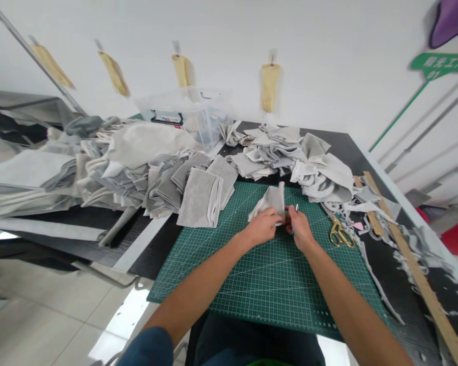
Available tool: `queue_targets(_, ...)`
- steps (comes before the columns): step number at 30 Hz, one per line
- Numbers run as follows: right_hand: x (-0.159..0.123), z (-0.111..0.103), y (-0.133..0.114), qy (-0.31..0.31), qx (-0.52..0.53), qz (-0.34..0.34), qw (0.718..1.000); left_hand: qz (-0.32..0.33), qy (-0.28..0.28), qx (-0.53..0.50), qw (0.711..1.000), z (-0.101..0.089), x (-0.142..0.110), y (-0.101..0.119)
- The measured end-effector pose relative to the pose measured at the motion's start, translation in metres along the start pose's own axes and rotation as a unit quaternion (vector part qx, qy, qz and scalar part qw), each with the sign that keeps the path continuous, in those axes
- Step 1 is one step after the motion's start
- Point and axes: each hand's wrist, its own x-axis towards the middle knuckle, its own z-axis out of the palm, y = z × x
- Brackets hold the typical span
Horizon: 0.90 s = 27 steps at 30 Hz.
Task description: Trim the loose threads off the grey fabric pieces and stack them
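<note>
A piece of light grey cloth (270, 199) is raised over the green cutting mat (248, 269), one corner pointing up. My left hand (265, 226) grips its lower edge with closed fingers. Close beside it, my right hand (298, 226) is closed around a slim tool (296, 208) with a shiny tip; most of it is hidden in the fingers, so its kind is unclear. The right fingertips are at the cloth's right edge. Gold-handled scissors (341, 235) lie at the mat's right side, apart from both hands.
Folded grey cloths (200, 198) are stacked left of the mat, with larger piles beyond. A loose cloth heap (275, 147) lies behind it. Cloth scraps (370, 208) and a wooden strip (412, 259) line the right side. A clear plastic box (209, 119) stands by the wall.
</note>
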Motion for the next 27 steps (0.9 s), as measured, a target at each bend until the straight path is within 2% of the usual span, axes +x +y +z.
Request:
queue_targets(2, 0.0, -0.008, 0.0, 0.012, -0.009, -0.008, 1.0, 0.075, -0.061, -0.079, 0.992, 0.007, -0.002, 0.01)
queue_targets(3, 0.0, -0.01, 0.001, 0.017, -0.017, -0.014, 1.0, 0.088, -0.078, -0.124, 0.985, 0.007, -0.001, 0.012)
queue_targets(5, 0.0, -0.013, 0.002, 0.023, -0.032, -0.028, 0.999, 0.055, -0.072, -0.188, 0.978, 0.003, 0.003, 0.007)
queue_targets(6, -0.001, -0.013, 0.003, 0.025, -0.039, -0.035, 0.998, 0.003, -0.038, -0.196, 0.98, 0.0, 0.006, 0.002)
queue_targets(8, -0.002, -0.011, 0.006, 0.024, -0.045, -0.047, 0.998, -0.111, 0.073, -0.153, 0.979, -0.008, 0.011, -0.011)
queue_targets(9, -0.002, -0.01, 0.008, 0.02, -0.045, -0.052, 0.997, -0.167, 0.13, -0.122, 0.97, -0.011, 0.012, -0.018)
queue_targets(11, -0.004, -0.008, 0.01, 0.002, -0.045, -0.057, 0.997, -0.219, 0.162, -0.095, 0.957, -0.014, 0.013, -0.029)
queue_targets(14, -0.005, -0.006, 0.012, -0.025, -0.058, -0.067, 0.996, -0.262, 0.1, -0.053, 0.958, -0.01, 0.011, -0.034)
queue_targets(17, -0.004, -0.008, 0.013, -0.019, -0.087, -0.082, 0.993, -0.268, 0.038, -0.037, 0.962, -0.004, 0.011, -0.031)
queue_targets(21, -0.002, -0.012, 0.015, 0.016, -0.124, -0.093, 0.988, -0.269, 0.019, -0.086, 0.959, -0.004, 0.013, -0.029)
queue_targets(23, -0.002, -0.013, 0.014, 0.036, -0.132, -0.107, 0.985, -0.26, 0.021, -0.159, 0.952, -0.006, 0.012, -0.029)
queue_targets(25, -0.002, -0.014, 0.012, 0.053, -0.136, -0.127, 0.981, -0.258, 0.04, -0.311, 0.914, -0.008, 0.008, -0.029)
queue_targets(27, -0.004, -0.014, 0.011, 0.065, -0.142, -0.139, 0.978, -0.268, 0.058, -0.467, 0.841, -0.01, 0.004, -0.029)
